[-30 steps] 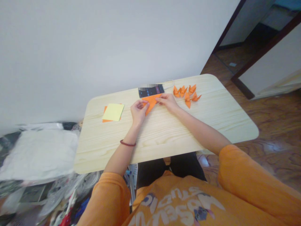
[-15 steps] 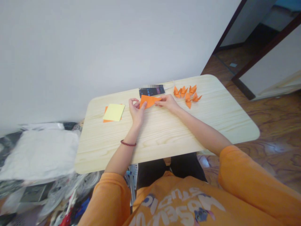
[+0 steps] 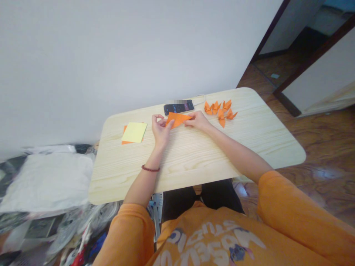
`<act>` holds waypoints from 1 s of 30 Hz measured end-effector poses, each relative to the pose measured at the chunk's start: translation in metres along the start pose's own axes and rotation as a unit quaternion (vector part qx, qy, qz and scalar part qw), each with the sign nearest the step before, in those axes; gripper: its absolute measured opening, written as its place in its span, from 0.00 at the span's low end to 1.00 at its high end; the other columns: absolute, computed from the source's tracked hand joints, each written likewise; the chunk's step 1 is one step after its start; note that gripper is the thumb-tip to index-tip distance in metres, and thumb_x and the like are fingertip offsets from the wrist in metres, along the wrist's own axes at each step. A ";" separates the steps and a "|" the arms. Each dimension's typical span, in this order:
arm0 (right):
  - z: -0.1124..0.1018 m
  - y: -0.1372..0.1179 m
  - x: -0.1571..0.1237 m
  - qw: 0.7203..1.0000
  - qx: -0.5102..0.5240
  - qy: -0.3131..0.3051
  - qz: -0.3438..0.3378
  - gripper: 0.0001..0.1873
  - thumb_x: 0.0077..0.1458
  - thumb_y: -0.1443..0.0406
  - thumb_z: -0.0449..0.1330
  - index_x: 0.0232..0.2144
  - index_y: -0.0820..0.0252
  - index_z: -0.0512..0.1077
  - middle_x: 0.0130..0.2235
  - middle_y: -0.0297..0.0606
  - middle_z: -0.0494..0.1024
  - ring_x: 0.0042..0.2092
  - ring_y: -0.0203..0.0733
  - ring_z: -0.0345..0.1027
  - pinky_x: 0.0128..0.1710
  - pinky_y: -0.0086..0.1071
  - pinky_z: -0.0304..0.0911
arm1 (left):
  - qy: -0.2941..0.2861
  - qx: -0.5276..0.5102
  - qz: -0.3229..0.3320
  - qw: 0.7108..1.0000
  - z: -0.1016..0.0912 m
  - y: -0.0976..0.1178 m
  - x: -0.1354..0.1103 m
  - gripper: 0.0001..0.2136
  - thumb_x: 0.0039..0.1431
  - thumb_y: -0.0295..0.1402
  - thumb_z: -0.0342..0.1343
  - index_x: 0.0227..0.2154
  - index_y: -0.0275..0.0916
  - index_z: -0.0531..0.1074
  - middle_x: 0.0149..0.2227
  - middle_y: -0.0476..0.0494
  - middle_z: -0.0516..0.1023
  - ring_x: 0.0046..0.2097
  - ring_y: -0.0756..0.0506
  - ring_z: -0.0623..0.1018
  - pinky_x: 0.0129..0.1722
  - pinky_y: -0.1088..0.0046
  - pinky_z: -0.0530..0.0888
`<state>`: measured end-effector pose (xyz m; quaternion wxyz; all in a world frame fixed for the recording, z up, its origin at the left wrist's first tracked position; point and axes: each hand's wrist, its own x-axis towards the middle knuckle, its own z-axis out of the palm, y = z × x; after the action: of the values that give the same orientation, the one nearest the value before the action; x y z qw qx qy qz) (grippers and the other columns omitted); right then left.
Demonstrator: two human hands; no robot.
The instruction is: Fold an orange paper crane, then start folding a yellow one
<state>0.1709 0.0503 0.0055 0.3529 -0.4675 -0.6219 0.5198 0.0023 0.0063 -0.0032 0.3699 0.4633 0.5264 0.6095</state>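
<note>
The left hand (image 3: 161, 130) and right hand (image 3: 198, 121) grip opposite ends of a folded orange paper (image 3: 177, 119). A phone (image 3: 179, 108) lies just beyond it on the surface (image 3: 194, 173), with paper cranes (image 3: 220, 112) to the right.

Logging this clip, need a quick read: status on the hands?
Left hand and right hand pinching opposite ends of orange paper triangle. Black phone just beyond it. Orange paper cranes right of right hand.

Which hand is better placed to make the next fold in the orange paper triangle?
Probably the right hand: it pinches the pointed tip of the orange paper triangle, with open table beside it, while the left hand holds the opposite end, where it can steady the paper.
</note>
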 end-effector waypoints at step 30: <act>0.013 0.014 0.002 0.988 0.146 0.040 0.005 0.14 0.38 0.57 0.70 0.23 0.63 0.77 0.23 0.36 0.78 0.23 0.32 0.65 0.26 0.27 0.62 | -0.035 -0.010 -0.032 0.999 0.002 -0.005 0.003 0.29 0.38 0.33 0.69 0.42 0.43 0.59 0.29 0.49 0.80 0.32 0.46 0.81 0.32 0.75 0.75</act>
<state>0.1618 0.0483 -0.0114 0.4394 -0.4344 -0.5226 0.5875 0.0031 0.0105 -0.0080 0.4121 0.4633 0.5218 0.5859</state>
